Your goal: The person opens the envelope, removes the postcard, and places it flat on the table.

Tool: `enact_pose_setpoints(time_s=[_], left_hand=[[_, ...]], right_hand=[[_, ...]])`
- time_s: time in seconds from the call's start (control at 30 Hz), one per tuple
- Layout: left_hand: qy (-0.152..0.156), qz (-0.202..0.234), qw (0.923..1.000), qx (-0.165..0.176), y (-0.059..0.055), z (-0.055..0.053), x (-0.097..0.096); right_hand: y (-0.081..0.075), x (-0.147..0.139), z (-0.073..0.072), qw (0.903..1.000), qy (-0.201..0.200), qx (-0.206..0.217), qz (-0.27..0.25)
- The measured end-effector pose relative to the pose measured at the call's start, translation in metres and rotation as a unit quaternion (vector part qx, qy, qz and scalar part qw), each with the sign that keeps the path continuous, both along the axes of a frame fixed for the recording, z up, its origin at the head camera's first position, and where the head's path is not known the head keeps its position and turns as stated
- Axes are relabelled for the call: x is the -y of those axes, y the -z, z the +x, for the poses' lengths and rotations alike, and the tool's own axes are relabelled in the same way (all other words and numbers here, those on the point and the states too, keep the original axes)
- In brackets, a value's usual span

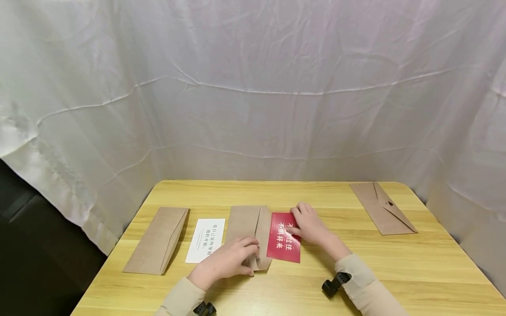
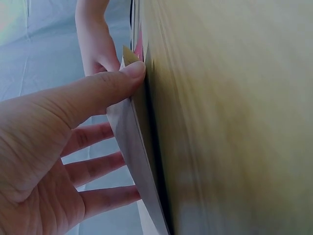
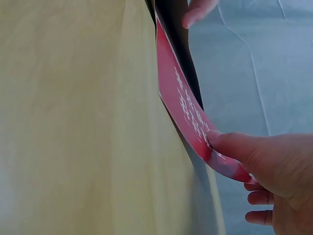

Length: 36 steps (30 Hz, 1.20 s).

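In the middle of the table lies a brown paper envelope (image 1: 242, 219) with its flap side facing up. My left hand (image 1: 231, 260) grips its near part, thumb at the near edge and fingers over the top; in the left wrist view the thumb (image 2: 110, 88) presses along that edge. My right hand (image 1: 310, 226) pinches the right side of a red card (image 1: 282, 252) with white characters. In the right wrist view the red card (image 3: 178, 98) bends slightly under the thumb. Its left edge is right beside the envelope's flap.
A white card (image 1: 201, 248) printed with dark characters lies left of the middle envelope. Farther left is another brown envelope (image 1: 152, 245). A third brown envelope (image 1: 375, 210), with a small dark mark, lies at the back right. Pale curtains (image 1: 276, 123) hang behind the wooden table (image 1: 415, 272).
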<state>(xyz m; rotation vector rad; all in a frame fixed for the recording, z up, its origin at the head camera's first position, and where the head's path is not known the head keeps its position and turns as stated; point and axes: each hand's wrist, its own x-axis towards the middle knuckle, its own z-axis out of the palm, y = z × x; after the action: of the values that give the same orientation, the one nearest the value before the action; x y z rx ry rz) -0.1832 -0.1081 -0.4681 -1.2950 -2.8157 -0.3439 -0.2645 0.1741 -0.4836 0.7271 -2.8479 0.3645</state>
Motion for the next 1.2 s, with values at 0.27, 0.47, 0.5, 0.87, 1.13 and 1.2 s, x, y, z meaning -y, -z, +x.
enact_pose_setpoints(time_s=[0.27, 0.47, 0.5, 0.87, 1.13, 1.2], left_hand=[[0.004, 0.007, 1.0, 0.0, 0.0, 0.001, 0.001], [-0.003, 0.003, 1.0, 0.008, 0.0, 0.001, 0.001], [-0.005, 0.002, 0.9999, 0.009, 0.0, 0.001, 0.001], [-0.01, 0.004, 0.9999, 0.012, 0.0, 0.001, 0.001], [-0.016, 0.013, 0.999, 0.039, -0.001, -0.001, 0.003], [-0.021, 0.016, 0.9983, 0.052, -0.002, -0.002, 0.003]], right_hand=[[0.002, -0.009, 0.001, 0.9999, 0.007, -0.009, 0.003], [-0.001, -0.009, 0.002, 0.9999, 0.015, 0.004, -0.006], [-0.001, -0.008, 0.003, 0.9998, 0.015, 0.008, -0.008], [-0.006, -0.017, 0.0, 0.9995, 0.001, 0.006, -0.032], [-0.008, -0.028, -0.004, 0.9988, 0.013, 0.026, -0.039], [-0.009, -0.03, -0.005, 0.9989, 0.014, 0.028, -0.035]])
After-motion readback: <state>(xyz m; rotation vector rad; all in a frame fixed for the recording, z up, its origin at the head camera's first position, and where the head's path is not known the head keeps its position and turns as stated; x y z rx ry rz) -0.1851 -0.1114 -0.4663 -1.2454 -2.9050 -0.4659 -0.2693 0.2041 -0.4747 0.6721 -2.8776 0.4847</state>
